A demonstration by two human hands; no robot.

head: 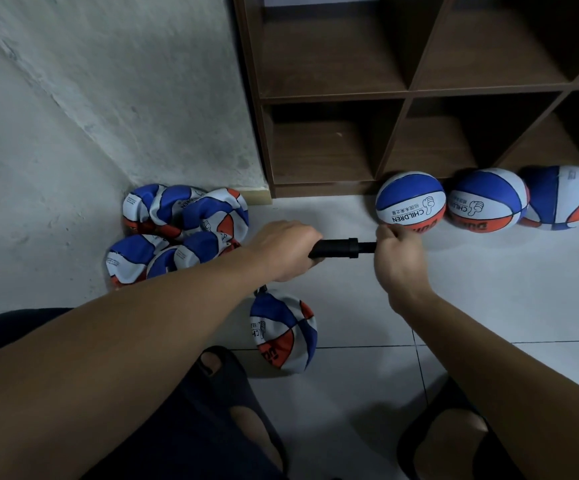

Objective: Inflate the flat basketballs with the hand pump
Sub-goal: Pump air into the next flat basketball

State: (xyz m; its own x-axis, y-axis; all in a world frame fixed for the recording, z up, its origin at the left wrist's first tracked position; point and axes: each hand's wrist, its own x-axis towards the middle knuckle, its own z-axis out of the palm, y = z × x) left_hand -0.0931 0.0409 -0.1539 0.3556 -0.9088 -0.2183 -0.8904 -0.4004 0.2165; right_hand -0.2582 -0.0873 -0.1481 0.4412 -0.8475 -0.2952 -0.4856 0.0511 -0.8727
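— What's nearest to us?

— Our two feet in dark sandals (232,386) on the tiled floor (489,271), and just beyond the left foot a half-limp ball (283,332) lying on the tiles. A short hose seems to run from it up under our left hand, though the join is mostly hidden.

— And our hands?

— Apart, one at each end of the pump (338,248), which lies level above that ball. Our left hand (283,251) is wrapped round the black barrel; our right hand (399,256) is closed over the handle end, with only a short bit of rod showing between them.

— So we're mid-stroke?

— We judge so: we're pumping the ball at our feet, and it's far from round. Next we need to draw the handle out to the right while holding the barrel steady, so the needle isn't wrenched from the valve.

— What's further off?

— To the left, in the corner where the floor meets the wall, a heap of flat balls (180,230) waits. To the right, three full balls (411,202) sit in a row along the foot of the brown shelf (333,95).
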